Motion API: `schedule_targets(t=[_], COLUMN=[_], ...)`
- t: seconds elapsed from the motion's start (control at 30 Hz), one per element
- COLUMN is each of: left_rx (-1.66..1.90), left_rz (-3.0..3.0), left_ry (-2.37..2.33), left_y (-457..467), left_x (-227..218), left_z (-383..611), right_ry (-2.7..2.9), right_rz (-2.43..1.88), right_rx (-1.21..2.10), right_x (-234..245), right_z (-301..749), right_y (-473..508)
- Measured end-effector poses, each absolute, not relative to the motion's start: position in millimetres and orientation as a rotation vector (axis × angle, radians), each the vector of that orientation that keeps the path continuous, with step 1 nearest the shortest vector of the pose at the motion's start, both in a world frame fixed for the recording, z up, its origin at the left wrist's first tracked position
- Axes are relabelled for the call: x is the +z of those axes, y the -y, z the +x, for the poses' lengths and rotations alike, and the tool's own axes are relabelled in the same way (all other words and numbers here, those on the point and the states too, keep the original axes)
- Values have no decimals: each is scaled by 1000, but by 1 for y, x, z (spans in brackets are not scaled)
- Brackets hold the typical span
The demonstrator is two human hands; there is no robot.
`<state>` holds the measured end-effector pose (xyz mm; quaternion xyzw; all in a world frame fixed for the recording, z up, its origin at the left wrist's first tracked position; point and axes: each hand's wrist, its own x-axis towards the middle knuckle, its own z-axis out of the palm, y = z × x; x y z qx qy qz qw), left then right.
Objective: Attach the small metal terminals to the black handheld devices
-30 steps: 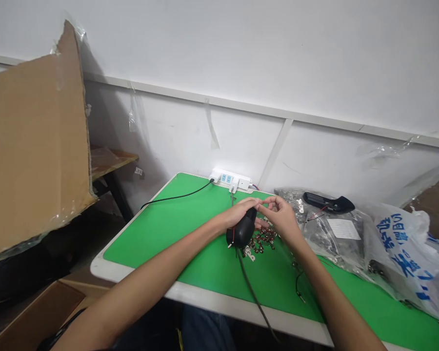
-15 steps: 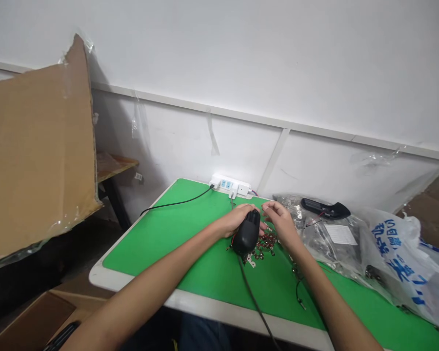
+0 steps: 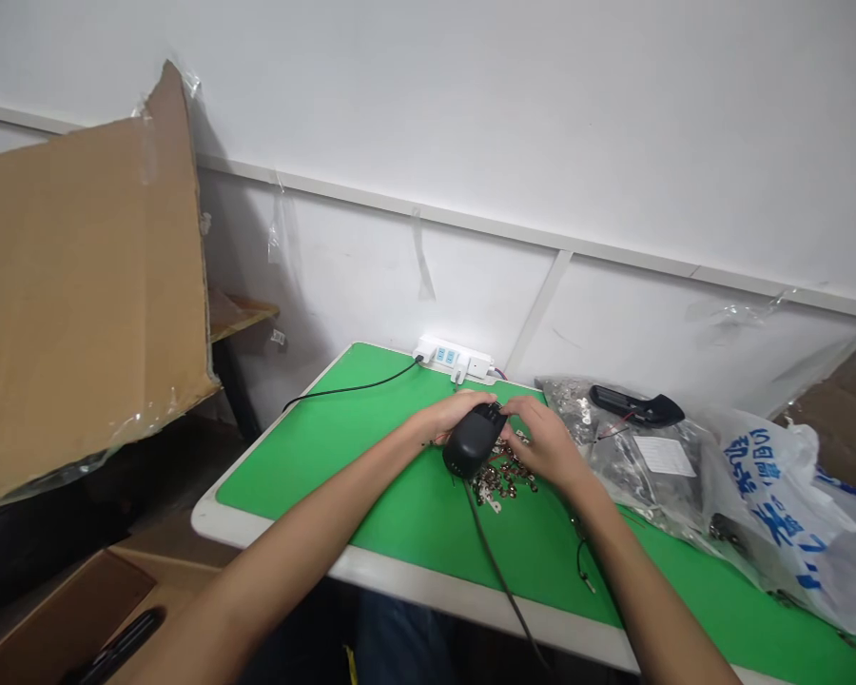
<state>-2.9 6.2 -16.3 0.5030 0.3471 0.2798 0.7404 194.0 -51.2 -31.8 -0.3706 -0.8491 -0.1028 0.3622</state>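
A rounded black plastic housing (image 3: pixel 469 443) with slots at its near end is held just above the green tabletop. My left hand (image 3: pixel 463 411) is wrapped round its left and far side, most of the fingers hidden behind it. At the housing's far right end, my right hand (image 3: pixel 535 433) has thumb and fingers closed together against the edge. Anything small in that pinch is hidden. Beneath and to the right lies a pile of small shiny metal pieces (image 3: pixel 503 476), some with red wire. A dark cable (image 3: pixel 496 561) runs from below the housing over the table's front edge.
A white power strip (image 3: pixel 457 358) with a black cord (image 3: pixel 349 391) stands at the table's back edge. On the right are clear bags (image 3: pixel 613 457), a black handle-shaped part (image 3: pixel 638 407) and a printed plastic bag (image 3: pixel 770 495). Large cardboard (image 3: pixel 92 304) rises at left.
My right hand has moved left and down to the housing's far end, where it now touches. The housing has tilted, its far end turning right, still in my left hand. The view shifted slightly.
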Motion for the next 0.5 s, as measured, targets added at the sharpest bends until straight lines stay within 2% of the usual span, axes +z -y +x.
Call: schedule_targets(t=[0.17,0.5], left_rx=[558,560], left_rz=[1067,1059], left_ry=[-737,-727], left_y=[-6,-9], left_x=[-15,-19], left_z=[-3,-2], right_ry=[2222,2230], right_rz=[-915,-916], right_rx=[-488,-531], right_x=[-32,-34], right_z=[198,195], right_y=[50,50])
